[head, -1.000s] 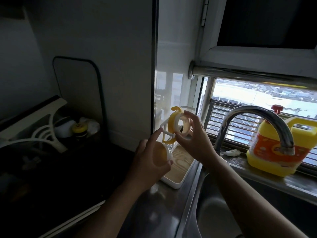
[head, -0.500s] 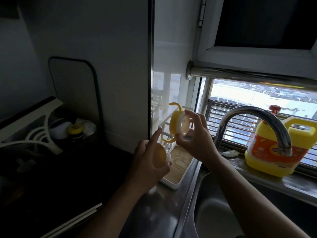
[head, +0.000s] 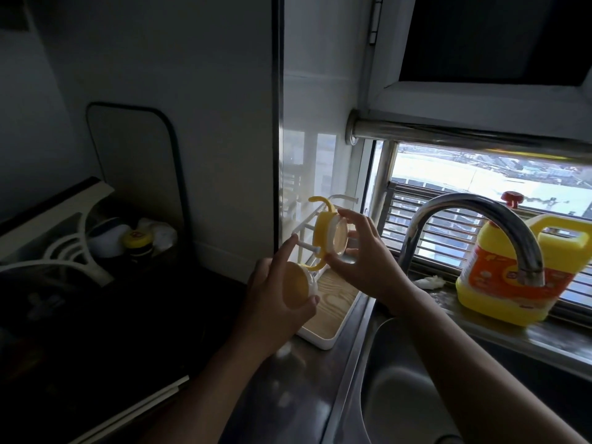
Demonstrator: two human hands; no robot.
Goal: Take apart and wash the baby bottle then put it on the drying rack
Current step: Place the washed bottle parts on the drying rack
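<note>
My right hand (head: 362, 264) grips the yellow bottle collar with curved handles (head: 323, 233), its pale inner ring facing me, held above the drying rack. My left hand (head: 275, 299) is closed around a round yellow-tinted bottle part (head: 296, 288), index finger stretched up toward a white peg of the rack. The white drying rack (head: 323, 342) with a wood-grain base stands on the steel counter against the wall, left of the sink. Its white pegs and rail rise behind my hands.
A steel sink (head: 416, 395) lies lower right with a curved faucet (head: 474, 219) over it. A yellow detergent jug (head: 512, 277) stands on the window ledge, a crumpled white scrap (head: 429, 282) beside it. Dark stove area on the left holds a white stand (head: 73, 251) and jars.
My right hand has turned the yellow collar slightly and brought it a little lower toward the rack pegs. The left hand has stayed in place with its part.
</note>
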